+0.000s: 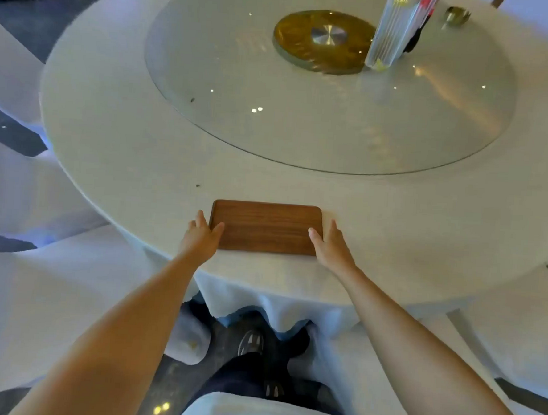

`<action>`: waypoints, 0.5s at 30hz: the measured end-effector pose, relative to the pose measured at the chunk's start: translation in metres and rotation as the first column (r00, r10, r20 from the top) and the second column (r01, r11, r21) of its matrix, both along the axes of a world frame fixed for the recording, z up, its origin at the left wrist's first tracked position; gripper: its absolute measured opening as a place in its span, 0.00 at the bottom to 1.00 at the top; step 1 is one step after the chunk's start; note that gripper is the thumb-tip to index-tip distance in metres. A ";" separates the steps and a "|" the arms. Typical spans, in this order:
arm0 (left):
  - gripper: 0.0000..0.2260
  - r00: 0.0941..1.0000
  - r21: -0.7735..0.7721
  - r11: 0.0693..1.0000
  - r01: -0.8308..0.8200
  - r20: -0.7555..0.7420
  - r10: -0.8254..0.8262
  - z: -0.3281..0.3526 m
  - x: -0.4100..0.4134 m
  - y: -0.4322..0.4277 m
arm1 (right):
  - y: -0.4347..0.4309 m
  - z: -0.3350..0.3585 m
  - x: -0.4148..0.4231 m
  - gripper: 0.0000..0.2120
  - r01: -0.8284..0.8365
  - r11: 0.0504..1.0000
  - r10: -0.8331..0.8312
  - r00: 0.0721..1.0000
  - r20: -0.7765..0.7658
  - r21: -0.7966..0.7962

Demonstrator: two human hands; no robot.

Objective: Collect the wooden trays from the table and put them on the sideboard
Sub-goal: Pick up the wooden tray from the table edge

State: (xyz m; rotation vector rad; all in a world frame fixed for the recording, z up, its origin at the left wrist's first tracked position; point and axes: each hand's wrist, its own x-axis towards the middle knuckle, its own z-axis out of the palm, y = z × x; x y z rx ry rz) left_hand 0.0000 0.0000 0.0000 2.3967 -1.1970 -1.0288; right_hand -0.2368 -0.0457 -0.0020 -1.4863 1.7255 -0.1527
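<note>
A brown wooden tray [266, 227] lies flat near the front edge of the round table [116, 140], which is covered in white cloth. My left hand [201, 237] is at the tray's left end, thumb on its top and fingers along the side. My right hand [332, 246] is at the tray's right end in the same way. Both hands touch the tray, which still rests on the cloth. No sideboard is in view.
A glass turntable [304, 113] with a gold hub [324, 40] fills the table's middle, bearing a clear ribbed holder [392, 31] and a small gold dish [457, 15]. White-covered chairs [20, 191] stand to the left and right. My feet are under the table edge.
</note>
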 end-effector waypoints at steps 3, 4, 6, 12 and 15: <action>0.30 1.000 0.036 0.999 -0.028 -0.013 0.028 -0.009 0.007 -0.015 | -0.014 -0.011 0.007 0.32 0.027 0.999 -0.025 0.998 -0.058 0.039; 0.29 1.000 0.057 0.998 -0.024 -0.014 0.025 -0.013 0.008 -0.017 | -0.016 -0.014 0.008 0.31 0.035 0.998 -0.032 0.998 -0.061 0.049; 0.28 1.000 0.093 0.996 -0.016 -0.006 0.016 -0.020 0.010 -0.026 | -0.024 -0.017 0.012 0.28 0.062 0.996 -0.058 0.995 -0.082 0.059; 0.20 1.000 0.146 0.989 -0.013 -0.016 0.016 -0.026 0.018 -0.041 | -0.039 -0.026 0.011 0.25 0.116 0.988 -0.109 0.991 -0.081 0.097; 0.18 1.000 0.150 0.989 -0.011 -0.006 0.012 -0.025 0.022 -0.043 | -0.044 -0.029 0.008 0.24 0.135 0.985 -0.131 0.990 -0.044 0.108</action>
